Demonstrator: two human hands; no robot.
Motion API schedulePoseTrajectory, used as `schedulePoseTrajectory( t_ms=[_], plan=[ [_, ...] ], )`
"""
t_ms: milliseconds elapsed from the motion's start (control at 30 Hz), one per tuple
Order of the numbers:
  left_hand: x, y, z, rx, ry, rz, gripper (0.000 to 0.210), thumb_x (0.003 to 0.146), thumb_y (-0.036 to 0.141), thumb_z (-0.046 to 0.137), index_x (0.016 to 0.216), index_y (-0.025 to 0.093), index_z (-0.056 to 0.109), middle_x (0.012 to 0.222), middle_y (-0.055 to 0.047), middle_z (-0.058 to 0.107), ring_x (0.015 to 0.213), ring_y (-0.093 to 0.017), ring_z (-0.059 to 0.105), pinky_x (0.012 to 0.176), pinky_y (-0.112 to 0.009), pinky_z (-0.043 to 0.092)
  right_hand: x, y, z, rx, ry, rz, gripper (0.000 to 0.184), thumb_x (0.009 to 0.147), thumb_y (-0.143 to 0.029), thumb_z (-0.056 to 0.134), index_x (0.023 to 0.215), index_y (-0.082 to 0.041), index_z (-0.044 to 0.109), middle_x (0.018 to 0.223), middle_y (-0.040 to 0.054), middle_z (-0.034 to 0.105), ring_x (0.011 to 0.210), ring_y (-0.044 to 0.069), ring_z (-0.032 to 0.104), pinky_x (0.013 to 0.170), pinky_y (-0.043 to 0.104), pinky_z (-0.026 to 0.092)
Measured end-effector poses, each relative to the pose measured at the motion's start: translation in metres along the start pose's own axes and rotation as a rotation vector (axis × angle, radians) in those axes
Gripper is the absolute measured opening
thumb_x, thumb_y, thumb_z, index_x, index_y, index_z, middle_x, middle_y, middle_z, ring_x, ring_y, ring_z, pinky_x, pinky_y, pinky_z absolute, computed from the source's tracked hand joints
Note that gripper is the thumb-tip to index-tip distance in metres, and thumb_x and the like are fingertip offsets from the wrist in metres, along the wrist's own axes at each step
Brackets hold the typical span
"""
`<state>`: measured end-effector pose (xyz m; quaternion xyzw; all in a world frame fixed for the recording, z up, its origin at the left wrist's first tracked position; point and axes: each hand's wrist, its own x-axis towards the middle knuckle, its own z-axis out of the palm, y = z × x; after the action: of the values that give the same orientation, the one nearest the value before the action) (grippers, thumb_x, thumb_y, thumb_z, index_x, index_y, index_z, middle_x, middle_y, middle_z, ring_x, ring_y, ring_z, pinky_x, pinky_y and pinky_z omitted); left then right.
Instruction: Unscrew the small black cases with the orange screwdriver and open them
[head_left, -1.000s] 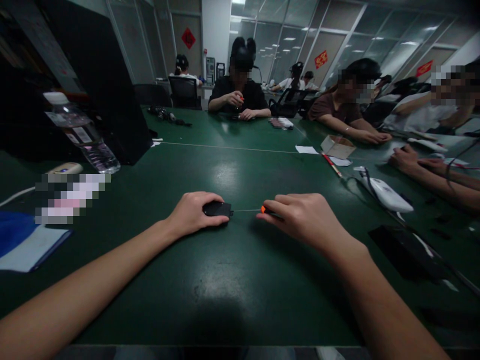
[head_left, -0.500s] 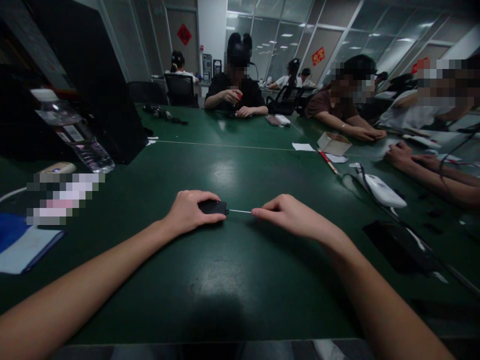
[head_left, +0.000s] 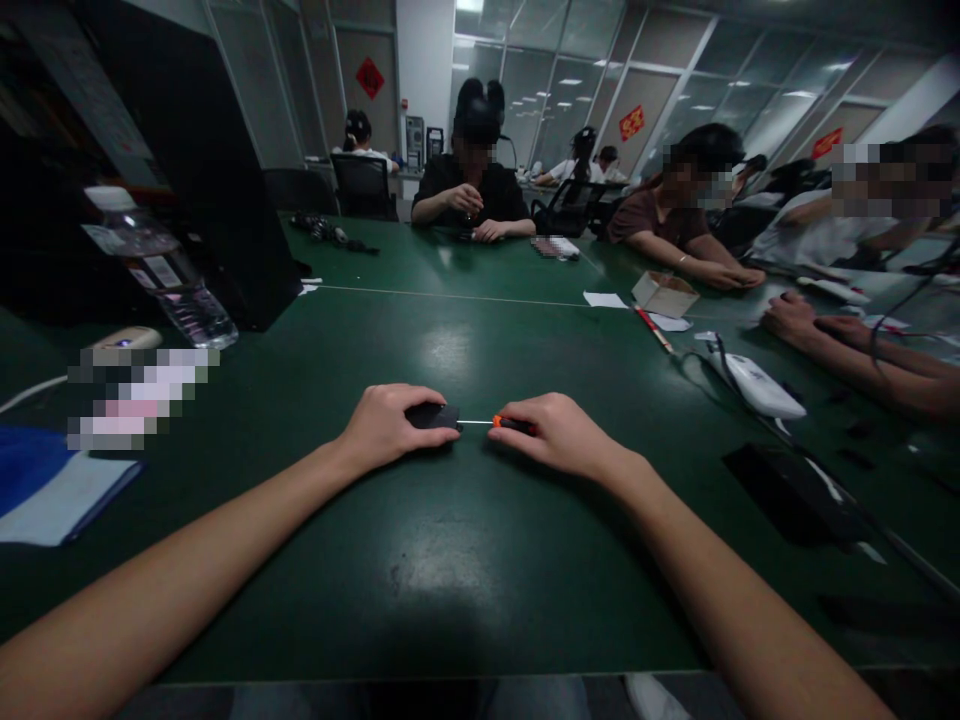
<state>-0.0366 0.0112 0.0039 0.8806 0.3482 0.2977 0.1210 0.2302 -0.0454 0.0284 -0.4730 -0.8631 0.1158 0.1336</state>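
a slip looks like the likeliest trouble

the person's left hand [head_left: 386, 425] is clamped on a small black box [head_left: 431, 416], which sits on or just above the green counter [head_left: 337, 600]. the right hand [head_left: 553, 430] is pinched around an orange-and-black tool [head_left: 497, 421], probably a screwdriver, whose thin shaft [head_left: 477, 422] points at the box's right end. whether the tip is seated there cannot be told. if it meets the box off-centre, pressure could make it skid toward the left hand. a loose left grip might let the box twist with the tool.
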Motion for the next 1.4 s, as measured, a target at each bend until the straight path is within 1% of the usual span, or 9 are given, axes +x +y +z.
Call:
schedulePoseTrajectory(
  t_ms=[133, 367, 533, 733, 800, 933, 1000, 1200, 1400],
  plan=[
    [-0.001, 0.000, 0.000, -0.002, -0.004, -0.009, 0.046, 0.080, 0.060, 0.075, 0.101, 0.020, 0.078, 0.097, -0.006, 0.080, 0.084, -0.024, 0.075, 0.077, -0.034, 0.056, 0.001, 0.004, 0.008, 0.061, -0.021, 0.024, 0.038, 0.101, -0.048, 0.053, 0.091, -0.017, 0.072, 0.076, 0.0036, 0.069, 0.065, 0.014, 0.059, 0.064, 0.026, 0.037],
    [-0.002, -0.001, 0.000, -0.018, 0.005, -0.009, 0.047, 0.081, 0.061, 0.073, 0.103, 0.020, 0.077, 0.098, -0.006, 0.079, 0.084, -0.023, 0.074, 0.077, -0.033, 0.056, 0.001, 0.009, 0.009, 0.004, -0.068, 0.027, 0.037, 0.101, -0.050, 0.053, 0.094, -0.018, 0.071, 0.077, 0.0042, 0.070, 0.067, 0.015, 0.060, 0.064, 0.026, 0.036],
    [-0.002, -0.002, 0.001, -0.020, 0.009, -0.009, 0.046, 0.081, 0.061, 0.074, 0.103, 0.021, 0.077, 0.098, -0.005, 0.079, 0.084, -0.023, 0.074, 0.077, -0.033, 0.055, -0.001, 0.011, 0.006, -0.111, -0.018, 0.078, 0.038, 0.102, -0.050, 0.051, 0.093, -0.019, 0.070, 0.079, 0.0051, 0.071, 0.069, 0.017, 0.062, 0.064, 0.027, 0.036],
    [-0.003, 0.004, 0.003, -0.059, -0.014, 0.023, 0.043, 0.080, 0.055, 0.078, 0.103, 0.019, 0.075, 0.098, -0.006, 0.079, 0.087, -0.024, 0.074, 0.079, -0.034, 0.055, 0.003, -0.011, 0.018, -0.308, 0.099, 0.060, 0.034, 0.105, -0.044, 0.045, 0.103, -0.019, 0.068, 0.094, 0.0092, 0.073, 0.081, 0.019, 0.066, 0.064, 0.028, 0.036],
    [-0.003, 0.007, 0.003, -0.088, -0.036, 0.064, 0.041, 0.080, 0.052, 0.080, 0.104, 0.019, 0.075, 0.098, -0.006, 0.079, 0.087, -0.023, 0.073, 0.080, -0.034, 0.054, 0.005, -0.014, 0.024, -0.287, 0.109, 0.039, 0.031, 0.104, -0.040, 0.046, 0.105, -0.018, 0.068, 0.095, 0.0093, 0.072, 0.083, 0.020, 0.067, 0.066, 0.027, 0.038],
    [-0.003, 0.006, 0.000, -0.171, -0.037, 0.077, 0.037, 0.082, 0.046, 0.079, 0.107, 0.019, 0.074, 0.100, -0.006, 0.078, 0.089, -0.023, 0.074, 0.081, -0.032, 0.055, 0.007, -0.009, 0.031, -0.029, 0.100, 0.004, 0.023, 0.103, -0.034, 0.051, 0.104, -0.019, 0.068, 0.095, 0.0069, 0.073, 0.083, 0.017, 0.066, 0.073, 0.026, 0.043],
    [-0.001, 0.002, -0.004, -0.213, -0.059, 0.080, 0.038, 0.082, 0.044, 0.079, 0.108, 0.018, 0.074, 0.101, -0.006, 0.079, 0.089, -0.022, 0.074, 0.081, -0.031, 0.055, 0.007, -0.004, 0.030, 0.035, 0.089, 0.004, 0.022, 0.102, -0.034, 0.052, 0.101, -0.019, 0.068, 0.094, 0.0062, 0.073, 0.080, 0.016, 0.066, 0.073, 0.026, 0.043],
    [0.005, -0.014, -0.017, -0.216, -0.199, 0.124, 0.045, 0.078, 0.047, 0.082, 0.112, 0.018, 0.075, 0.107, -0.008, 0.079, 0.095, -0.023, 0.074, 0.086, -0.032, 0.053, 0.004, 0.004, 0.022, -0.125, 0.077, 0.045, 0.021, 0.101, -0.033, 0.054, 0.105, -0.019, 0.069, 0.096, 0.0061, 0.072, 0.081, 0.017, 0.065, 0.070, 0.026, 0.040],
    [0.003, -0.016, -0.015, -0.242, -0.210, 0.054, 0.046, 0.077, 0.048, 0.083, 0.110, 0.017, 0.076, 0.103, -0.006, 0.079, 0.093, -0.023, 0.073, 0.083, -0.030, 0.051, 0.004, -0.001, 0.023, -0.189, 0.186, 0.071, 0.018, 0.099, -0.029, 0.057, 0.107, -0.019, 0.070, 0.095, 0.0063, 0.071, 0.082, 0.018, 0.065, 0.068, 0.027, 0.041]
  ],
)
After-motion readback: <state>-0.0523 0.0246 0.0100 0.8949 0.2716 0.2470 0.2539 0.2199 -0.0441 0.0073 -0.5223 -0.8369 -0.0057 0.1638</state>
